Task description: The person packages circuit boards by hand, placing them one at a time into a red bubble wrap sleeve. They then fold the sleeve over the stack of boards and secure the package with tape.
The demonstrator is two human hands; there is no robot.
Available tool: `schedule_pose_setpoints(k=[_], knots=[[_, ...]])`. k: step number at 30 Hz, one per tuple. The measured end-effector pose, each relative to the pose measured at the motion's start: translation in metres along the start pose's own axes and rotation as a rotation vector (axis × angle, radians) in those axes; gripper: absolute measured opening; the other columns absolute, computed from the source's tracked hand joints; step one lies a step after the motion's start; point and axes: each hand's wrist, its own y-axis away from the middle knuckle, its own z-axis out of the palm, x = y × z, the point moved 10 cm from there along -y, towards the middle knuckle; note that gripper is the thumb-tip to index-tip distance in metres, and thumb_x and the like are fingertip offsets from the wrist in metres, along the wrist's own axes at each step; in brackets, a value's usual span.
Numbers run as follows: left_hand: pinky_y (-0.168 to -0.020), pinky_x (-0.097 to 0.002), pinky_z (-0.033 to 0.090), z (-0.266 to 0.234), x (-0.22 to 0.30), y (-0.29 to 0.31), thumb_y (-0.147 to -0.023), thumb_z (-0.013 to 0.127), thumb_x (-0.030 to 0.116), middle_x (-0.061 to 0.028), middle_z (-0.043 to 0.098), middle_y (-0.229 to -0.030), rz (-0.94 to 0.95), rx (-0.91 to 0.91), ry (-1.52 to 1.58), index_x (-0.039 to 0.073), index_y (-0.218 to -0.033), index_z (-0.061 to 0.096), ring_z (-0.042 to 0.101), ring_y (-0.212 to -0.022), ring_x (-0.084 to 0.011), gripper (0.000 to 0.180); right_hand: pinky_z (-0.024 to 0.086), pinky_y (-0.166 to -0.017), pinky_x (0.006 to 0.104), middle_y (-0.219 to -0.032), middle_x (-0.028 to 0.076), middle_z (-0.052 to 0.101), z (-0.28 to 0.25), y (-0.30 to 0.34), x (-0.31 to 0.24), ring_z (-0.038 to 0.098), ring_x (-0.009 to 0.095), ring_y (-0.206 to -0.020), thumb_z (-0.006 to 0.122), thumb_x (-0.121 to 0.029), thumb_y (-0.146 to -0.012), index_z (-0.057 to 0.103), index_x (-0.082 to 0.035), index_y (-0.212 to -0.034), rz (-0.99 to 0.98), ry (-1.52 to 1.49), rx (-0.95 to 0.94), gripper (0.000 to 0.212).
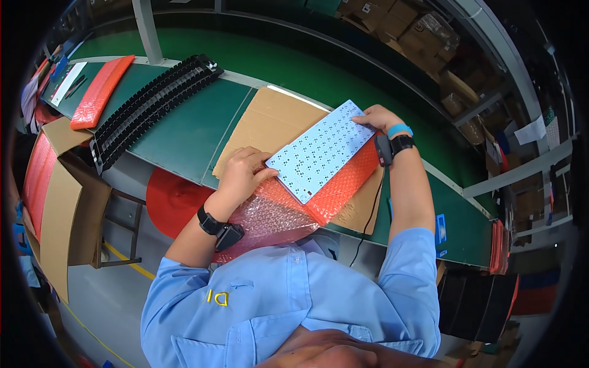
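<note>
Between my hands is a pale blue keyboard circuit board (322, 150), tilted with its right end farther away. My left hand (242, 172) grips its near left corner, thumb at the edge. At the far right corner my right hand (377, 118) pinches it, thumb on the face. Beneath the board lies red bubble wrap (353, 187), and a clear pinkish part of bubble wrap (270, 221) hangs over the bench edge towards me. Under both, a flat sheet of brown cardboard (257, 119) rests on the green bench (190, 135).
A long black slotted rack (153, 104) stands on the bench to the left, with a red bubble-wrap packet (101, 92) beyond it. An open cardboard box (61, 208) sits at the left. A red stool (175, 202) is under the bench edge. A black cable (373, 211) runs down nearby.
</note>
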Motion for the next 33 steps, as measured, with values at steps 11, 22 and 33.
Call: schedule_pose_setpoints(k=[11, 22, 33], knots=[[-0.072, -0.0319, 0.050, -0.020, 0.016, 0.018, -0.080, 0.077, 0.007, -0.0097, 0.064, -0.089, -0.209, -0.254, 0.477, 0.000, -0.105, 0.060, 0.063, -0.081, -0.0197, 0.030, 0.054, -0.089, 0.0337, -0.109, 0.011, 0.066, -0.094, 0.211, -0.094, 0.065, 0.019, -0.097, 0.090, -0.022, -0.067, 0.055, -0.002, -0.123, -0.837, -0.300, 0.122, 0.068], [-0.061, -0.0280, 0.050, -0.092, 0.046, 0.047, -0.080, 0.077, 0.007, -0.0099, 0.064, -0.081, -0.038, -0.022, 0.100, 0.001, -0.099, 0.060, 0.065, -0.069, -0.0203, 0.025, 0.053, -0.087, 0.0347, -0.105, 0.017, 0.068, 0.058, 0.202, 0.060, 0.065, 0.022, -0.094, 0.088, -0.007, -0.070, 0.048, -0.007, -0.092, -0.753, -0.695, 0.040, 0.046], [-0.064, -0.0243, 0.050, -0.087, 0.013, 0.047, -0.084, 0.078, 0.010, -0.0055, 0.068, -0.084, -0.245, 0.065, 0.488, 0.000, -0.099, 0.063, 0.064, -0.070, -0.0106, 0.023, 0.055, -0.083, 0.0362, -0.106, 0.018, 0.069, 0.047, 0.232, 0.052, 0.067, 0.022, -0.093, 0.088, -0.006, -0.070, 0.056, -0.002, -0.113, -1.121, -0.205, 0.147, 0.054]])
